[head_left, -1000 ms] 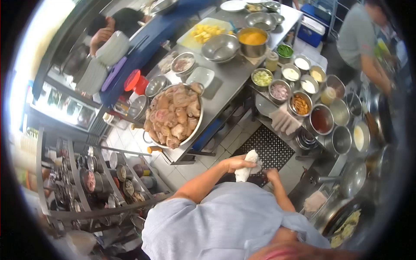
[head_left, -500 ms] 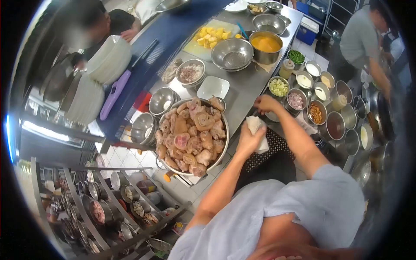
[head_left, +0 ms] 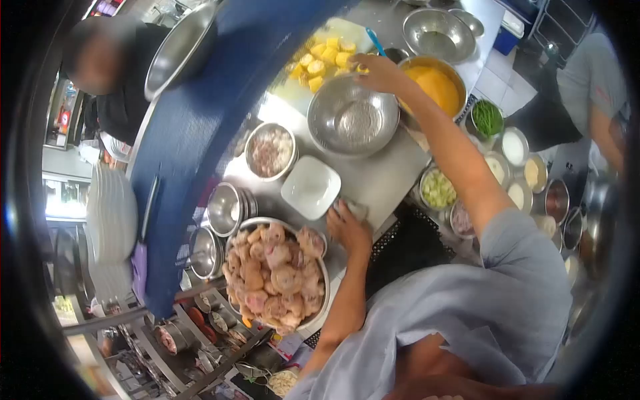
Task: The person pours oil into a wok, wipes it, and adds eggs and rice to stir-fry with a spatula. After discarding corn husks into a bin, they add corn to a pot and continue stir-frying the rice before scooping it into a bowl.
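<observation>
My left hand [head_left: 348, 228] presses a white cloth [head_left: 358, 209] onto the steel counter [head_left: 390, 175], between a white square plate [head_left: 310, 187] and a big steel bowl of raw meat pieces [head_left: 273, 277]. My right hand [head_left: 377, 72] is stretched far forward. Its fingers are apart over the far rim of a large empty steel bowl [head_left: 352, 120], beside yellow cubes on a cutting board [head_left: 320, 57] and a pot of orange sauce [head_left: 437, 83]. I see nothing in that hand.
A bowl of minced food [head_left: 270, 151] and small steel bowls [head_left: 225, 208] stand to the left. Several condiment tubs [head_left: 513, 147] line the right side. A blue shelf [head_left: 193, 133] crosses the left, with a person [head_left: 113, 73] behind it. Another person [head_left: 593, 87] works at far right.
The view has moved closer over the counter. My right hand went from the condiment tubs forward to the empty bowl's far rim. My left hand lowered the cloth onto the counter.
</observation>
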`<action>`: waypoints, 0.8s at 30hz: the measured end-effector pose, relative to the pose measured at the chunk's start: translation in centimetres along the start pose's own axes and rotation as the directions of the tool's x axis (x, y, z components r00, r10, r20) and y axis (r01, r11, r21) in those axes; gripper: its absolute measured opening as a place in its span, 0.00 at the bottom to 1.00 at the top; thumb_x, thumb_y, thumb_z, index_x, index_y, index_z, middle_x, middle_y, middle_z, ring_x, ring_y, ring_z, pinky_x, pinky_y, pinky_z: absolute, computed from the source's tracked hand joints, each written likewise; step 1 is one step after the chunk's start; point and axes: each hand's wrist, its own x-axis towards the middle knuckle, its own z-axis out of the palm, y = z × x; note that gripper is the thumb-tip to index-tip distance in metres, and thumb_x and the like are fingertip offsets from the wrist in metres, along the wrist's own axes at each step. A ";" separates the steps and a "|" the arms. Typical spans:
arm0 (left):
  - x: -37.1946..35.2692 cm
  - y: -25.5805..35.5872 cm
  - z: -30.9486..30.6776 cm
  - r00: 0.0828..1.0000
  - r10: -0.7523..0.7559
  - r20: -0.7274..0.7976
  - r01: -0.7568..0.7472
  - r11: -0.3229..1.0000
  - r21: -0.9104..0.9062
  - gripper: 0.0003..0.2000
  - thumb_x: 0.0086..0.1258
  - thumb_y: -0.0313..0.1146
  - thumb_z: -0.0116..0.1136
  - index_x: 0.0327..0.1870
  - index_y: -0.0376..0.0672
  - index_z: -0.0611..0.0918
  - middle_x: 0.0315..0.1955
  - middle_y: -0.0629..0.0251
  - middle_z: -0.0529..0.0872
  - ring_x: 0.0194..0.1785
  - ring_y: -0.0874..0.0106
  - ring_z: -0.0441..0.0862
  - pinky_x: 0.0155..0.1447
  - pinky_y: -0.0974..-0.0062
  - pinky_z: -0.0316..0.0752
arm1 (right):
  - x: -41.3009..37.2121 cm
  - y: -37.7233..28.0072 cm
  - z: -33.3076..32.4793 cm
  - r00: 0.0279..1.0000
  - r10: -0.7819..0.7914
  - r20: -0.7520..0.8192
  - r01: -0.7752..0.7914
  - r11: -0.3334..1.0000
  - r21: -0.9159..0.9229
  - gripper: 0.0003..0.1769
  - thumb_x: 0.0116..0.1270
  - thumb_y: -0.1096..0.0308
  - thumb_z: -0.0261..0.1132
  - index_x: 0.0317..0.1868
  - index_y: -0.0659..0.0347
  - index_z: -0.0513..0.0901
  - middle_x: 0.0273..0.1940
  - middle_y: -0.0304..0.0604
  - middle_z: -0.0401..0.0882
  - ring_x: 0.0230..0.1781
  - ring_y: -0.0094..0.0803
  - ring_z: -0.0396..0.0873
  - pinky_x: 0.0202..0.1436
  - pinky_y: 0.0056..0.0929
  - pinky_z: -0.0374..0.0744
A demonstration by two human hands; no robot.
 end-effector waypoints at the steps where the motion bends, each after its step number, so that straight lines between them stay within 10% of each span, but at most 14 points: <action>1: -0.1 2.0 -2.4 0.999 0.036 0.030 -0.037 0.999 0.034 0.37 0.54 0.29 0.65 0.67 0.37 0.62 0.66 0.39 0.57 0.68 0.39 0.56 0.69 0.47 0.53 | 3.0 1.7 1.1 1.000 -0.029 0.002 0.029 0.998 -0.048 0.32 0.55 0.59 0.67 0.62 0.52 0.73 0.46 0.55 0.81 0.46 0.48 0.80 0.50 0.42 0.77; 4: 4.5 8.5 -8.5 0.992 0.088 -0.093 -0.086 0.996 0.019 0.30 0.57 0.29 0.64 0.63 0.36 0.69 0.61 0.42 0.68 0.64 0.46 0.65 0.65 0.56 0.63 | 10.3 3.2 1.5 0.996 -0.086 -0.012 0.083 0.987 -0.137 0.33 0.56 0.57 0.66 0.64 0.48 0.70 0.49 0.55 0.79 0.50 0.47 0.79 0.52 0.44 0.77; 7: 19.8 12.8 -9.6 0.955 -0.032 -0.295 -0.054 0.959 -0.279 0.24 0.64 0.31 0.59 0.61 0.36 0.72 0.56 0.50 0.77 0.57 0.61 0.77 0.56 0.68 0.74 | 16.0 4.3 2.5 0.933 0.075 0.352 0.064 0.929 -0.366 0.30 0.59 0.61 0.63 0.64 0.44 0.71 0.49 0.52 0.80 0.51 0.47 0.78 0.52 0.44 0.77; 9: 31.9 14.3 -7.0 0.987 0.066 -0.148 -0.061 0.997 0.043 0.24 0.67 0.43 0.56 0.60 0.38 0.74 0.52 0.49 0.80 0.56 0.52 0.78 0.58 0.63 0.72 | 17.3 5.5 3.9 0.910 0.114 0.399 0.032 0.940 -0.340 0.22 0.64 0.62 0.56 0.60 0.42 0.75 0.49 0.50 0.81 0.52 0.45 0.79 0.51 0.44 0.77; 12: 44.0 12.5 0.1 0.956 0.010 0.294 -0.025 0.999 0.048 0.26 0.59 0.49 0.60 0.54 0.43 0.79 0.45 0.47 0.83 0.50 0.53 0.81 0.53 0.60 0.73 | 19.0 7.3 6.3 0.927 0.036 0.373 0.097 0.938 -0.332 0.18 0.67 0.62 0.49 0.55 0.44 0.79 0.49 0.47 0.81 0.51 0.45 0.80 0.51 0.43 0.77; 17: 47.3 10.8 4.5 0.917 -0.034 0.399 -0.073 0.966 0.248 0.25 0.56 0.48 0.59 0.53 0.43 0.80 0.40 0.49 0.85 0.44 0.58 0.84 0.48 0.63 0.76 | 20.3 9.8 8.1 0.975 -0.108 0.192 0.155 0.956 -0.249 0.17 0.65 0.58 0.51 0.50 0.45 0.81 0.48 0.48 0.82 0.49 0.46 0.80 0.49 0.44 0.77; 19: 45.3 11.9 0.9 0.998 0.021 0.063 -0.025 0.998 0.066 0.23 0.58 0.42 0.57 0.53 0.41 0.79 0.37 0.50 0.86 0.41 0.59 0.84 0.47 0.65 0.78 | 20.6 8.7 4.1 0.932 -0.072 0.355 0.136 0.978 -0.160 0.22 0.59 0.53 0.61 0.54 0.48 0.79 0.46 0.47 0.82 0.46 0.43 0.82 0.43 0.42 0.80; 21: 39.9 15.6 -6.0 0.953 -0.128 0.275 0.216 0.923 -0.319 0.20 0.61 0.38 0.57 0.53 0.40 0.77 0.39 0.51 0.85 0.43 0.59 0.84 0.48 0.65 0.77 | 20.0 7.5 0.8 0.856 -0.127 0.502 0.138 0.990 0.015 0.27 0.56 0.51 0.65 0.56 0.49 0.77 0.48 0.47 0.82 0.43 0.41 0.83 0.40 0.39 0.82; 24: 32.6 14.6 -4.6 0.947 -0.013 0.322 0.082 0.976 -0.201 0.19 0.63 0.37 0.59 0.54 0.39 0.77 0.43 0.50 0.84 0.48 0.54 0.81 0.53 0.63 0.74 | 14.9 2.1 -5.1 0.666 -0.179 0.724 0.092 0.983 0.159 0.35 0.52 0.49 0.70 0.61 0.51 0.74 0.51 0.47 0.79 0.41 0.37 0.83 0.35 0.33 0.84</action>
